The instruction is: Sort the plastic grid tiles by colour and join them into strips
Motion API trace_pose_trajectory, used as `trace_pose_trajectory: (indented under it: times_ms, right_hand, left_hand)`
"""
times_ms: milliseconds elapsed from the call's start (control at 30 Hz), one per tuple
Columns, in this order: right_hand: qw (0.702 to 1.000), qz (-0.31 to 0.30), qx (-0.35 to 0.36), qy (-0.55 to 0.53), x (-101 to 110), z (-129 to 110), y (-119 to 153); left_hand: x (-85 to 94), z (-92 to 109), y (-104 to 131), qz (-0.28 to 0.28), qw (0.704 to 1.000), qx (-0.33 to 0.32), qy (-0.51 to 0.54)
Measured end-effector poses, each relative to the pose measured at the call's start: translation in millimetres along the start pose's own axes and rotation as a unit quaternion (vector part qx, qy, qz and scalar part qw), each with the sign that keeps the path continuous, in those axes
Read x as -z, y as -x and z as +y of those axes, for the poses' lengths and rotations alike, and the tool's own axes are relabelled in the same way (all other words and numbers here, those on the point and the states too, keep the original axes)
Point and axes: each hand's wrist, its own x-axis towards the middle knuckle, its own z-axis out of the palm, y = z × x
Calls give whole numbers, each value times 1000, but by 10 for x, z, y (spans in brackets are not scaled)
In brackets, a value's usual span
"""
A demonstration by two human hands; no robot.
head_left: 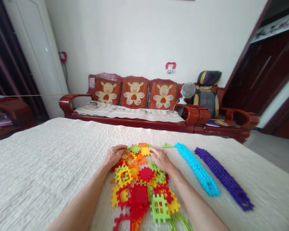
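A heap of toothed plastic building panels in red, yellow, orange and green spreads over the cloth before me, several of them overlapping. My left hand (pixel 115 155) rests at the far left edge of the heap, its fingers loosely bent toward the orange panels (pixel 128 156). On the far right side, my right hand (pixel 162 158) lies with fingers stretched beside a yellow panel (pixel 145 151). Both hands look open and touch the heap's edges. Nearer to me are a red panel (pixel 139 194) and a green window panel (pixel 159 208).
Right of the heap lie a light blue row of panels (pixel 197 170) and a purple row (pixel 223 178). A green triangular piece (pixel 167 145) sits by the blue row. Beyond the table (pixel 50 160) stands a wooden sofa (pixel 135 123) with bear cushions and a small fan (pixel 188 90).
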Motion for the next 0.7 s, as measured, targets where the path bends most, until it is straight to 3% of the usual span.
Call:
trace_pose_trajectory:
  times_ms: [100, 233, 300, 700]
  right_hand:
    - [996, -12, -7, -93, 13, -87, 33]
    - [976, 65, -98, -185, 30, -27, 50]
    - [973, 87, -116, -182, 20, 32, 48]
    - [992, 22, -57, -112, -29, 110, 27]
  left_hand:
    - [6, -1, 2, 0, 1000, -3, -5]
    - [14, 22, 7, 1, 1000, -3, -15]
    - [14, 32, 7, 1, 1000, -5, -17]
    - [24, 75, 22, 3, 1000, -7, -23]
